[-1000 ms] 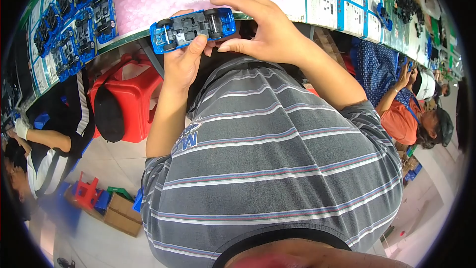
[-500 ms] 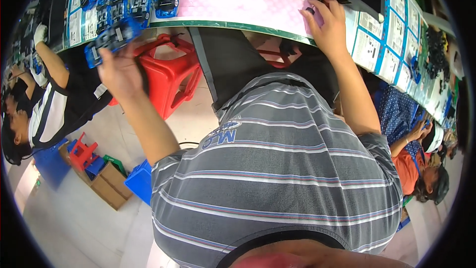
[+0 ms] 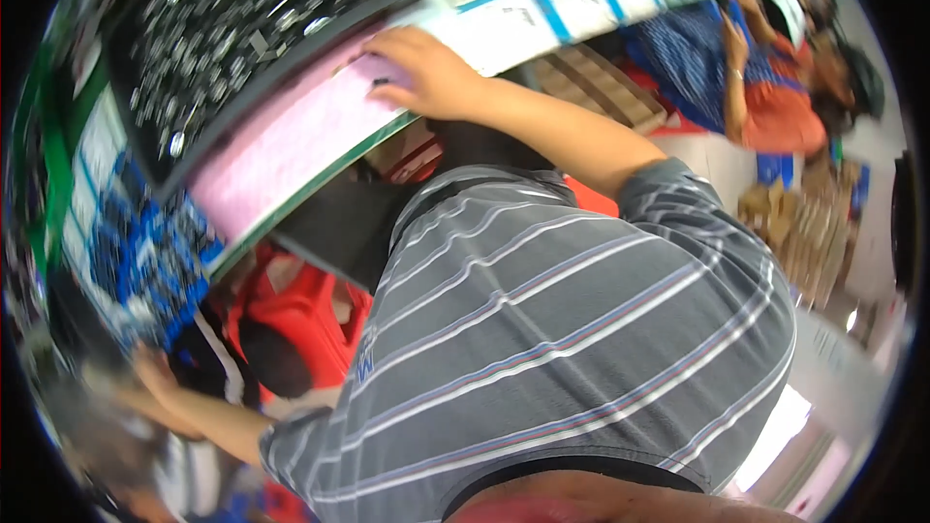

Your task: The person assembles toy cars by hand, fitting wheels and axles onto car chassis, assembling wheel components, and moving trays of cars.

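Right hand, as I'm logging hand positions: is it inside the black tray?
No, the right hand is over the pink mat, outside the black tray.

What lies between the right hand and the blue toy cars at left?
The head view shows the pink mat between the right hand and the blurred blue toy cars.

Your striped shirt (image 3: 542, 349) is matt cloth; the stool (image 3: 302, 315) left of centre looks like glossy red plastic. At upper left, shiny parts (image 3: 232, 29) glint in a matt black tray (image 3: 281, 90).
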The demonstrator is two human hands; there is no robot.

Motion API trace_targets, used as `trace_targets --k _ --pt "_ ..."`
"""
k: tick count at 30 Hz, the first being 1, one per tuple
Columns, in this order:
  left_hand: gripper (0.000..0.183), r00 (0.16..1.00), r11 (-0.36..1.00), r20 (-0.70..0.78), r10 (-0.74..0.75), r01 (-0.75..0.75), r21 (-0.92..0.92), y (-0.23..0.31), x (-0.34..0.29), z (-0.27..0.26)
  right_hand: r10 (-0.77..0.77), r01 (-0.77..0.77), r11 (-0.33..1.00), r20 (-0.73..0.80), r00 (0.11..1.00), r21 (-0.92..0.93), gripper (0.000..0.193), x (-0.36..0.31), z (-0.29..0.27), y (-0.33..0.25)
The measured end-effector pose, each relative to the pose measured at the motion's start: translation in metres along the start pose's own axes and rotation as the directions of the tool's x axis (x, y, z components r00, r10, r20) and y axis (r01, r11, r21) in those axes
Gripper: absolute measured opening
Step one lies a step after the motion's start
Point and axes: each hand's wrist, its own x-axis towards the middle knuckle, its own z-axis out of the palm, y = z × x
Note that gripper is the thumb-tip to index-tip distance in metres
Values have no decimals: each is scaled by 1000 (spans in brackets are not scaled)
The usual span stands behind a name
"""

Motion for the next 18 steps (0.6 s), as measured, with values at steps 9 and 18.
trace_targets --k 9,18 --pt "66 929 995 366 -58 24 98 -11 43 37 412 -523 816 -389 824 -245 59 -51 -172 80" --pt "60 1000 934 -30 -4 14 357 5 -20 58 622 -666 663 -244 744 -341 78 -89 -384 232"
